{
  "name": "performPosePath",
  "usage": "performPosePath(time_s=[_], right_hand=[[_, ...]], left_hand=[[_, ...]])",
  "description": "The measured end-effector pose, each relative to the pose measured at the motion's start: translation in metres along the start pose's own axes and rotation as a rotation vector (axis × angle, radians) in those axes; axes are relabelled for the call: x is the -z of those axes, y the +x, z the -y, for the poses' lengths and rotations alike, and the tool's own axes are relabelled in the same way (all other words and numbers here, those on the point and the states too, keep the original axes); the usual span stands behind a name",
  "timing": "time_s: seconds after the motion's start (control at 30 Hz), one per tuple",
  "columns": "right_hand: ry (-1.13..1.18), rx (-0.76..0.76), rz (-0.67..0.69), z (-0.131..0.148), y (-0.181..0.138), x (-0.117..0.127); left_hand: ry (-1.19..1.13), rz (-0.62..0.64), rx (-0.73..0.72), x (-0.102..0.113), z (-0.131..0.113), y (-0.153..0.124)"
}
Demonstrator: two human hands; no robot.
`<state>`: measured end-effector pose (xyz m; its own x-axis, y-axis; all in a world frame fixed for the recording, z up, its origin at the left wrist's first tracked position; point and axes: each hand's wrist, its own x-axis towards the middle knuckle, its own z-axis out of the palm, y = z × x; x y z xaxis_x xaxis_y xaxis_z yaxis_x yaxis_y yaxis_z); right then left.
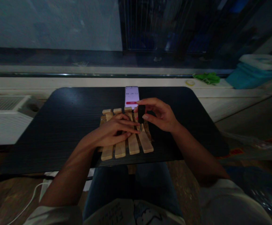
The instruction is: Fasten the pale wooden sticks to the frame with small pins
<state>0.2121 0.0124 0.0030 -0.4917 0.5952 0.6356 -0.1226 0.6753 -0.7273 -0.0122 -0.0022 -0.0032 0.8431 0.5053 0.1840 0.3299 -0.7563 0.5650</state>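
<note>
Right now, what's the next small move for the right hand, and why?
Probably a slight turn of the black-handled metal screwdriver: the right hand grips its handle, the shaft points down at the rightmost pale wooden slat, and the left hand lies across the slats, fingertips by the shaft, seemingly steadying them. Tip engagement is too small to tell.

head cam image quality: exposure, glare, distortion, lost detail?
Head view: dim overall, and the screwdriver's black handle shows little detail; head view: the phone screen is a bright patch; head view: soft sheen on the tabletop's far left corner; head view: wide-angle stretch toward the lower corners; head view: the shirt print is too murky to read fully.
</note>
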Motion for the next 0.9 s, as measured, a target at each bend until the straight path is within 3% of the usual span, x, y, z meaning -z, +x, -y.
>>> performPosePath(time_s=[0.9], right_hand=[[-0.092, -0.029, -0.058, -0.0064, -0.0021, 0.0007]], left_hand=[[0.006, -0.001, 0.001, 0.0014, -0.0022, 0.0002]])
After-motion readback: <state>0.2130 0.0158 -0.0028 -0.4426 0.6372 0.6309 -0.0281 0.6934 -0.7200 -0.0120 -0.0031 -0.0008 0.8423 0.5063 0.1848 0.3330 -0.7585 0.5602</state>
